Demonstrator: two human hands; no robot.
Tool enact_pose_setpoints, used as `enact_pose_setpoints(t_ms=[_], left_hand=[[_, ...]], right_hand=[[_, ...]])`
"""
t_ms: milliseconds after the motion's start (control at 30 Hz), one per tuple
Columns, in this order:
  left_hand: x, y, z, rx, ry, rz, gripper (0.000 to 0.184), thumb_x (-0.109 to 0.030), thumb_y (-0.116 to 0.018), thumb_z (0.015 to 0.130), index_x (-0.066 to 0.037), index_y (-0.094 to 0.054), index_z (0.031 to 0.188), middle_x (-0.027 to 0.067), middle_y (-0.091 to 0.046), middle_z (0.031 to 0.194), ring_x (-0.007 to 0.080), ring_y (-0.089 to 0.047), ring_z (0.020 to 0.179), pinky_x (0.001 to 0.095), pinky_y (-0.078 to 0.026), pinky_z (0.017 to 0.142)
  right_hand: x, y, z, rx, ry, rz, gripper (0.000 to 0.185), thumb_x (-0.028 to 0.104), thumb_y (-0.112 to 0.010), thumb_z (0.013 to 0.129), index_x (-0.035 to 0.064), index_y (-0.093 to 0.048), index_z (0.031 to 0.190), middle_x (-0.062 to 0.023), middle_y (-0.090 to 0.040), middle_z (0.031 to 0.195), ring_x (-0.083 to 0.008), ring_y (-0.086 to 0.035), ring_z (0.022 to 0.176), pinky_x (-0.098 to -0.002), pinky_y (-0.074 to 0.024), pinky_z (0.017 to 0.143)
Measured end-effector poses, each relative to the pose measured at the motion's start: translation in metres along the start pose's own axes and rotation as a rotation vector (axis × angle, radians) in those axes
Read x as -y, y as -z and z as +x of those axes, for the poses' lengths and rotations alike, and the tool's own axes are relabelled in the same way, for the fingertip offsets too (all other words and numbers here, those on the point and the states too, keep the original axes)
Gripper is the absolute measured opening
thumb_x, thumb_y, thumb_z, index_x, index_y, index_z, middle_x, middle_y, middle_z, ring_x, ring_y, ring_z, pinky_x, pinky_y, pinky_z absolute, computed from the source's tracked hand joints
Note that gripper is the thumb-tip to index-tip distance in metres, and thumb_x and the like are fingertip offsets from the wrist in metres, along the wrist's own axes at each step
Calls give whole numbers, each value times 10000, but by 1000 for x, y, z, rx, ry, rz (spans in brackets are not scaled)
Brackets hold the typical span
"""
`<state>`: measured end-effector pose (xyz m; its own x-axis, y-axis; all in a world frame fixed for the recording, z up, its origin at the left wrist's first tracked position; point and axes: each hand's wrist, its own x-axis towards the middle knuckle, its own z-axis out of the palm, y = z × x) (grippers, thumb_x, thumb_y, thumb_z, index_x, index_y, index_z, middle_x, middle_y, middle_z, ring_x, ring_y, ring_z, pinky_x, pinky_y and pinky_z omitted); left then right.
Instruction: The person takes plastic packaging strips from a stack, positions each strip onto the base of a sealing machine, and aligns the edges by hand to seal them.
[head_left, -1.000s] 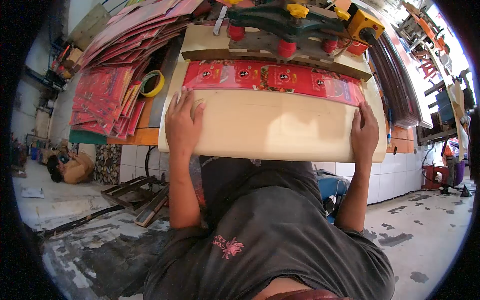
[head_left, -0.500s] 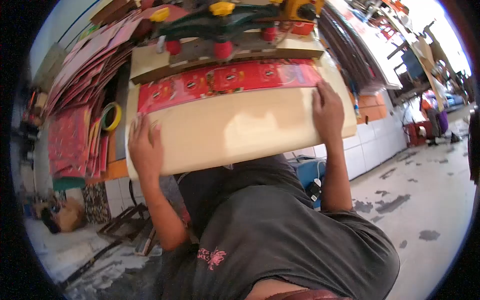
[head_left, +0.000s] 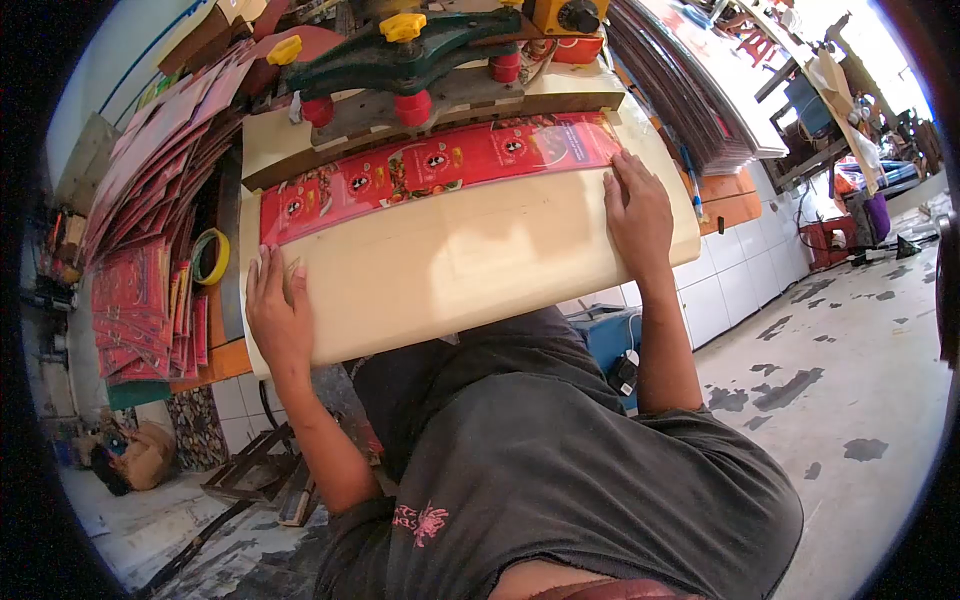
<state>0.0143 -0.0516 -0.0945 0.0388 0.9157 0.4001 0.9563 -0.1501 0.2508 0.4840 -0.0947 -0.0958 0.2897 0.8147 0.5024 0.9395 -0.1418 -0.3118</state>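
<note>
A long red printed strip (head_left: 400, 182), with repeated pictures and a glossy surface, lies across a cream-coloured board (head_left: 450, 255). At the strip's left end, my left hand (head_left: 280, 315) rests on the board, fingers stretched forward and the tips at the strip's near corner. My right hand (head_left: 642, 215) lies flat at the other end, its fingertips touching the strip's right corner. Both hands have their fingers extended and grip nothing. Just behind the strip stands a machine with a dark green frame (head_left: 400, 58), yellow knobs and red feet over a straight bar.
Stacks of pink and red printed sheets (head_left: 135, 300) stand on the left, beside a yellow tape roll (head_left: 210, 257). A tall pile of dark-edged sheets (head_left: 690, 90) is at the back right. A blue box (head_left: 608, 345) sits below the board's near edge.
The view has tilted and shifted slightly, so the board and strip appear further left. Both hands remain at the strip's two ends.
</note>
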Motion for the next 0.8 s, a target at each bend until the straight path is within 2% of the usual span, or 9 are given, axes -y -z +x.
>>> enact_pose_setpoints(t_ms=[800], left_hand=[[0, 1, 0, 10, -15, 16, 527, -333, -564, 1059, 17, -583, 1453, 210, -526, 1545, 419, -455, 1454, 485, -349, 1212]], right_hand=[[-1, -1, 1, 11, -7, 15, 396, 235, -571, 1026, 39, -655, 1359, -165, -622, 1451, -328, -551, 1384, -494, -388, 1177]])
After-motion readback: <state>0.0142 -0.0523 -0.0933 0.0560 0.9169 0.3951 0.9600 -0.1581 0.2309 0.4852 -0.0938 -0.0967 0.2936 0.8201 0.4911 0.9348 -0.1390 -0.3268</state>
